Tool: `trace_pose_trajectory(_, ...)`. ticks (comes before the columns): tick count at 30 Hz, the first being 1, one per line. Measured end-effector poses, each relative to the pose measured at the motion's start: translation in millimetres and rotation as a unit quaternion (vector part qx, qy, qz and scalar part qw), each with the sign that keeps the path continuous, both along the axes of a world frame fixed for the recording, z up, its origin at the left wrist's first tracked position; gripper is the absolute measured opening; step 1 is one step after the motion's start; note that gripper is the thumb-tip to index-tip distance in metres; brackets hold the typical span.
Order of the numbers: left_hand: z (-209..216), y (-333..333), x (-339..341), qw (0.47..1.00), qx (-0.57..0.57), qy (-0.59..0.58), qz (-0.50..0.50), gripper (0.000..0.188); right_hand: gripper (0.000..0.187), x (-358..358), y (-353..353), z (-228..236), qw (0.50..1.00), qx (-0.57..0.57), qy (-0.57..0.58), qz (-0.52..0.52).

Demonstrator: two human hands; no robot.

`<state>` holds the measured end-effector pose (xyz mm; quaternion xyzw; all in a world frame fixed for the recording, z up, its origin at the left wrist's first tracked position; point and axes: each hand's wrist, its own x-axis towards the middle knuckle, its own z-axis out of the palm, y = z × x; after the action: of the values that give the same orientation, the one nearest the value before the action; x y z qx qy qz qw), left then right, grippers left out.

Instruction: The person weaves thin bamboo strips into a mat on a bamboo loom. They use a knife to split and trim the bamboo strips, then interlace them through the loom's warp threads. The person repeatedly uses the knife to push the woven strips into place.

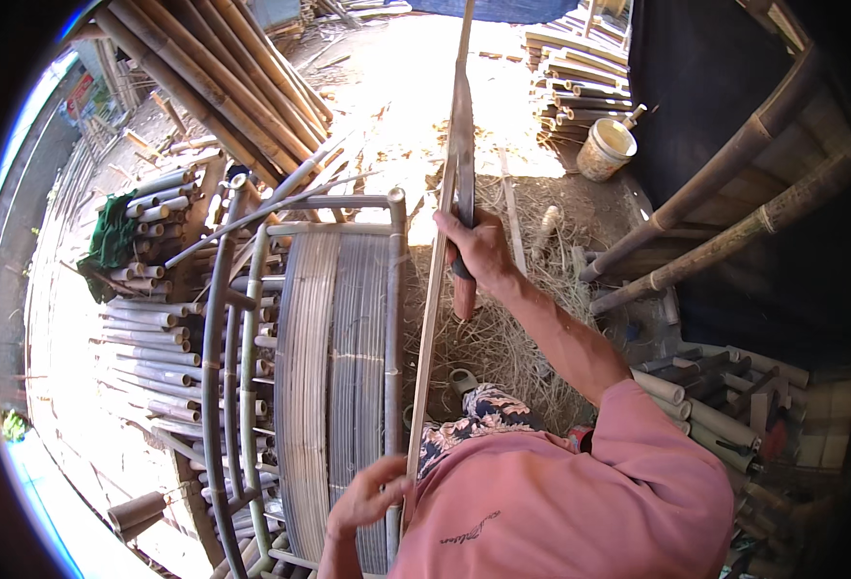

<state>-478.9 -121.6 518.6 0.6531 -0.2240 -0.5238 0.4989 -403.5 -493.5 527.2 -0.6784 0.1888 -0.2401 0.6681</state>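
Observation:
My right hand [478, 251] is closed around a machete [464, 125], its dark blade pointing away from me and its wooden handle end showing below my fist. A long, thin bamboo strip [429, 338] runs alongside the blade, past my right thumb, and down toward my body. At the strip's lower part is my left hand [372, 494], fingers loosely bent and apart. Its fingertips come up to the strip's left edge; I cannot tell whether they touch. Just left of the strip stands a bamboo bench [334, 338] with a slatted surface and pole frame.
Cut bamboo poles [150, 357] are stacked on the left, and long poles [223, 87] lean behind them. Shavings [531, 328] litter the ground. A white bucket [607, 150] stands far right, near another bamboo stack [580, 82]. Slanting poles [725, 193] cross a dark sheet at right.

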Motion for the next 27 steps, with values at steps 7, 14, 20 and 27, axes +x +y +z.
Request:
trace_pose_trajectory(7,21.4,-133.8,66.5,0.939,-0.164,0.075,0.293,0.031,0.054,-33.3,59.0,6.9,0.910,-0.399,-0.016,0.112)
trace_pose_trajectory(14,23.4,-106.4,27.2,0.949,-0.070,0.044,0.304,0.030,0.055,-13.5,-6.1,8.6,0.866,-0.472,0.152,0.062)
trace_pose_trajectory(20,19.6,-92.2,9.9,0.953,-0.059,0.029,0.294,0.031,0.057,-13.7,-30.7,-17.8,0.803,-0.594,0.033,0.025)
trace_pose_trajectory(27,11.1,-20.4,-40.3,0.961,0.001,0.040,0.274,0.030,0.059,-8.5,-116.3,30.4,0.821,-0.554,0.137,-0.013)
